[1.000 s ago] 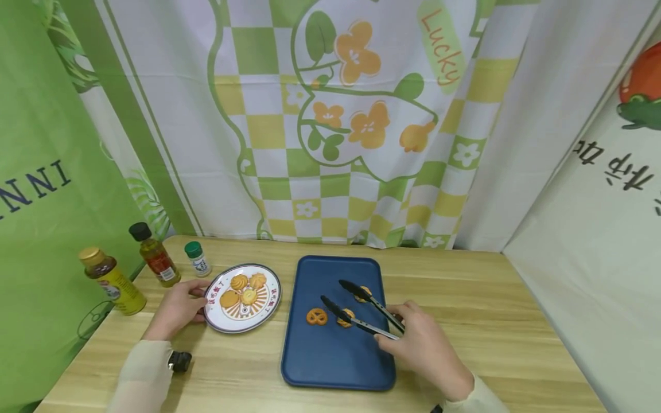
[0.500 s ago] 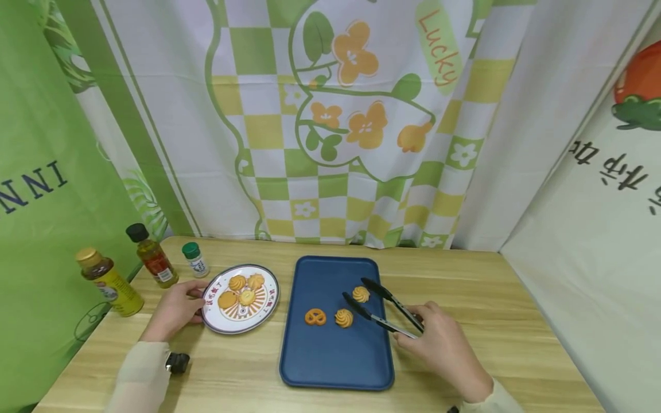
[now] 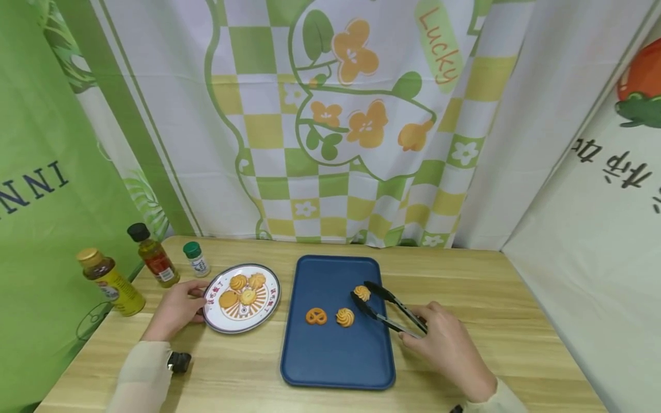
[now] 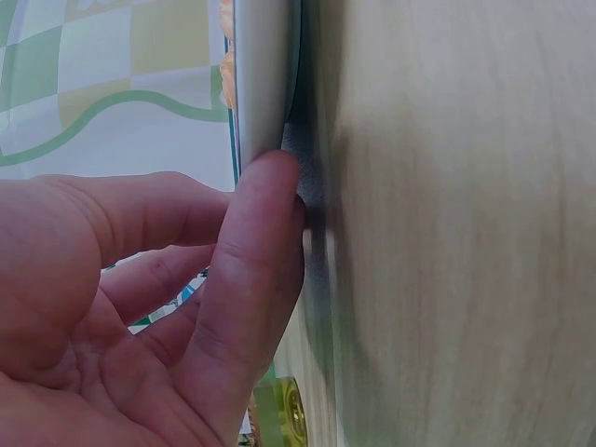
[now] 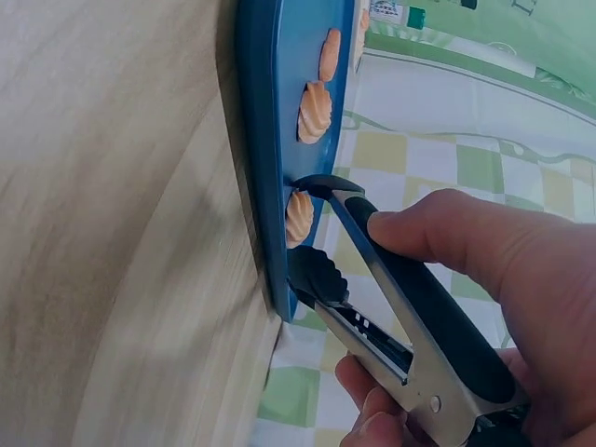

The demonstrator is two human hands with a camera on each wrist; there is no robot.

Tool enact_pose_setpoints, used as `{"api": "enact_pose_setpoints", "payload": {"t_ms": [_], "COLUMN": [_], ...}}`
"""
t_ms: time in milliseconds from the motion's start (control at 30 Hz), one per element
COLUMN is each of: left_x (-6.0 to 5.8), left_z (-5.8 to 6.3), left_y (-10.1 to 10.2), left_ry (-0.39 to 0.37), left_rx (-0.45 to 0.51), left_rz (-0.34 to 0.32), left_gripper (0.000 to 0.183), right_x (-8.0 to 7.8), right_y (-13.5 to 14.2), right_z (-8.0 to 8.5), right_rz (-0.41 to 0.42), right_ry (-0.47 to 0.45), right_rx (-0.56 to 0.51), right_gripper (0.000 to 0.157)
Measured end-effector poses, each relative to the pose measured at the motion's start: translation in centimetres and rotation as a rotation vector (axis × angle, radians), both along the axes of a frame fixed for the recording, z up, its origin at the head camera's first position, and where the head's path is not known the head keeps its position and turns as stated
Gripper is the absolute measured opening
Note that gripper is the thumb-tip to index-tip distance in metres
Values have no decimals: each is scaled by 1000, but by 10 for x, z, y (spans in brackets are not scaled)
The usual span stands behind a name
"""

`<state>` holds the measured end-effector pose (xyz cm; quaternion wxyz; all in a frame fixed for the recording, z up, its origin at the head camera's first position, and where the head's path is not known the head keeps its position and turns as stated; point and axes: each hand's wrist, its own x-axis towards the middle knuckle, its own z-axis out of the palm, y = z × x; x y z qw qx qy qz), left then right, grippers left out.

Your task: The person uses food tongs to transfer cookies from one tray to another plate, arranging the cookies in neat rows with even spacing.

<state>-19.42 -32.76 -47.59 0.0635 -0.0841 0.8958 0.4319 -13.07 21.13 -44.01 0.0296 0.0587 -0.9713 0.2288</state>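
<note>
My right hand (image 3: 446,347) holds a pair of black-tipped metal tongs (image 5: 386,298), thumb on one arm and fingers on the other. Their spread tips straddle a swirl cookie (image 5: 299,220) at the right side of the blue tray (image 3: 335,361). A second swirl cookie (image 3: 345,317) and a pretzel (image 3: 317,316) lie further left on that tray. On the left, my left hand (image 3: 175,310) pinches the edge of a white plate (image 3: 229,324) between thumb and fingers. Several cookies (image 3: 238,282) rest on the plate. In the left wrist view the plate's rim (image 4: 265,84) shows edge-on.
Behind the left hand stand a gold-capped bottle (image 3: 115,284), a black-capped oil bottle (image 3: 155,258) and a green-capped shaker (image 3: 197,259). A patterned curtain (image 3: 320,195) hangs along the back edge of the wooden table (image 3: 465,287).
The tongs have moved right, off the nearer swirl cookie, and their tips now stand around the farther one. The left hand and plate have stayed in place.
</note>
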Motion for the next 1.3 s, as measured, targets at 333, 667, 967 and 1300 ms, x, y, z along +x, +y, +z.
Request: {"api": "enact_pose_setpoints", "payload": {"t_ms": [333,667,967,1300], "left_x": [1,-1,0,0], "left_z": [0,1,0,2], "left_y": [0,0,0,1], "left_ry": [-2,-14,-17,-8], "left_rx": [7,4,4,-3], "left_rz": [-2,7,12,12], "left_gripper": [53,52,53,52], "right_x": [-3,-8,-19,-25], "right_y": [3,-2,-20,-45], "right_z": [0,-2,0,6], "right_rz": [1,7,16,36], "right_ry": [-33,1,-8,-27], "right_rx": [-17,1,-32,-44], "right_gripper": [55,53,50,54]}}
